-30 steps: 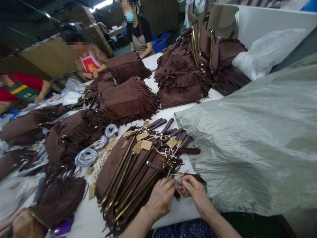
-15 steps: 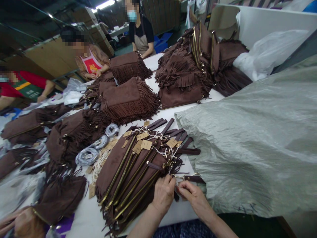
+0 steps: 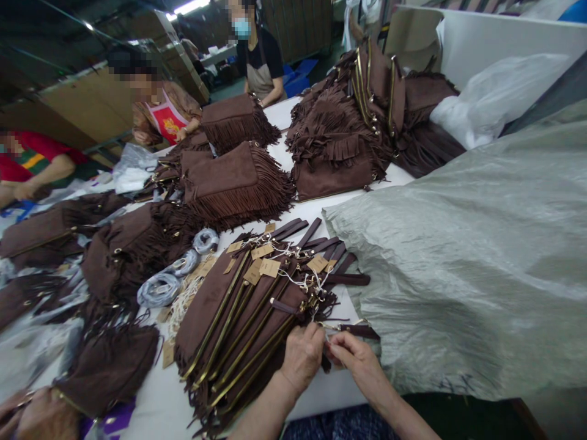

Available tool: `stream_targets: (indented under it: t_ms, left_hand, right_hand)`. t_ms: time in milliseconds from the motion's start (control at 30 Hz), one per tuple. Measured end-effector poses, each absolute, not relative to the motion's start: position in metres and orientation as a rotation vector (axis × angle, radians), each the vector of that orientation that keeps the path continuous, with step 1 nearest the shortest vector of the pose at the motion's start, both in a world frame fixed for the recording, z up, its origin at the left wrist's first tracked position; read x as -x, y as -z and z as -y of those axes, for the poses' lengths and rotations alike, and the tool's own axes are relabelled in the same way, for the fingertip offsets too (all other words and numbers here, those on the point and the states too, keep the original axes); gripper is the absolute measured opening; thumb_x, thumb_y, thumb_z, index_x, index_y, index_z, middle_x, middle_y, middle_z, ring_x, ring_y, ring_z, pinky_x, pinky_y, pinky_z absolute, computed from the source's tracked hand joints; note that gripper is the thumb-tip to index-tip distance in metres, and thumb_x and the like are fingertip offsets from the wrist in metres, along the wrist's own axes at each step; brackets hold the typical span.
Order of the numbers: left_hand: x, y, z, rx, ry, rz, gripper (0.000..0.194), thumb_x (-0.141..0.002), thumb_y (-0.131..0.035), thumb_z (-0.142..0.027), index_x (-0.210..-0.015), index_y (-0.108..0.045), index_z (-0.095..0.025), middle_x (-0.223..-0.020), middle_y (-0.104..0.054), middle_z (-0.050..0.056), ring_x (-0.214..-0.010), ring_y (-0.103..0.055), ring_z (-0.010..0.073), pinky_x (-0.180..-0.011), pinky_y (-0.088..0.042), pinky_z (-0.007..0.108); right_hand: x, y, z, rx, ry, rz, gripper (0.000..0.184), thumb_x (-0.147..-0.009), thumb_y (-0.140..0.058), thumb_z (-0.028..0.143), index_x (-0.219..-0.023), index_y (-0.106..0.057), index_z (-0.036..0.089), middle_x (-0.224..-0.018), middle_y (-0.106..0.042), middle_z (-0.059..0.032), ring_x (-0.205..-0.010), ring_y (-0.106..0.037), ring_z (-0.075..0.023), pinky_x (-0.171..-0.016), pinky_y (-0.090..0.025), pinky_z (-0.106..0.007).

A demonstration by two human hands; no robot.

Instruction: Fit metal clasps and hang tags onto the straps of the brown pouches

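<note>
At the near end of a row of brown fringed pouches (image 3: 233,318) with gold zippers, my two hands work close together. My left hand (image 3: 302,354) is closed beside the metal clips at the pouches' edge. Facing it, my right hand (image 3: 355,357) pinches thumb and fingers together. Something thin and pale shows between the fingertips, too small to name. A dark wrist strap (image 3: 360,331) with a metal clasp lies just beyond my right fingers. Kraft paper tags (image 3: 269,267) on white strings rest over the pouches.
A large grey-green plastic sheet (image 3: 458,263) covers the right side. Fringed brown bags (image 3: 220,177) are piled across the white table. Coiled wrapped straps (image 3: 159,289) lie left of the pouches. A co-worker's hand (image 3: 48,415) holds a bag at lower left; other people sit opposite.
My hands stay at almost the same spot, with only slight finger movement. At far left, a co-worker's arms have shifted. The view has moved slightly.
</note>
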State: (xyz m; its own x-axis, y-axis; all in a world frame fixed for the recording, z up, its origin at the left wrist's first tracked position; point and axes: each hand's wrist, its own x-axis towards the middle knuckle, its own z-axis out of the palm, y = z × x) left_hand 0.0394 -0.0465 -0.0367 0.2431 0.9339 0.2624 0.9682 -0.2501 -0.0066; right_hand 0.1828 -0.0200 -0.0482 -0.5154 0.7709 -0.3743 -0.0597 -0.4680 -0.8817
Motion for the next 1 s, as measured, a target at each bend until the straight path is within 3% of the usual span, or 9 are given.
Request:
stream_targets:
  t_ms: [367,600,767,1000]
  left_hand:
    - [-0.04,0.04,0.048,2.342,0.354,1.843,0.017,-0.083,-0.045,-0.014,-0.069,-0.053,-0.02,-0.063,-0.054,0.0,-0.053,-0.049,0.0154,-0.053,-0.035,0.028]
    - [-0.04,0.035,0.048,2.353,0.345,1.94,0.015,-0.077,-0.049,-0.009,-0.07,-0.054,-0.021,-0.067,-0.055,-0.002,-0.054,-0.049,0.0137,-0.053,-0.037,0.026]
    - [-0.04,0.03,0.049,2.425,0.346,2.186,0.014,-0.075,-0.053,-0.009,-0.073,-0.057,-0.022,-0.074,-0.056,-0.003,-0.063,-0.053,0.0122,-0.058,-0.038,0.023]
    - [-0.041,0.014,0.052,2.509,0.519,2.711,0.014,-0.073,-0.046,-0.007,-0.074,-0.052,-0.019,-0.084,-0.055,-0.001,-0.081,-0.051,0.0147,-0.072,-0.034,0.03]
  right_hand:
    - [-0.182,0.05,0.02,1.1,-2.072,1.083,0.028,-0.067,-0.058,0.045,-0.065,-0.051,0.019,-0.056,-0.047,0.0042,-0.054,-0.039,-0.0107,-0.054,-0.031,-0.025]
    - [-0.182,0.055,0.024,1.125,-2.067,1.067,0.023,-0.064,-0.062,0.038,-0.075,-0.053,0.02,-0.067,-0.056,0.002,-0.063,-0.053,-0.0148,-0.062,-0.041,-0.028]
    - [-0.178,0.058,0.027,1.129,-1.844,1.338,0.019,-0.068,-0.053,0.017,-0.086,-0.055,0.022,-0.089,-0.061,-0.0026,-0.088,-0.058,-0.0199,-0.083,-0.044,-0.036]
    - [-0.177,0.056,0.023,1.216,-1.346,1.882,0.029,-0.071,-0.038,0.003,-0.089,-0.053,0.02,-0.089,-0.058,-0.0061,-0.087,-0.054,-0.0204,-0.078,-0.043,-0.036]
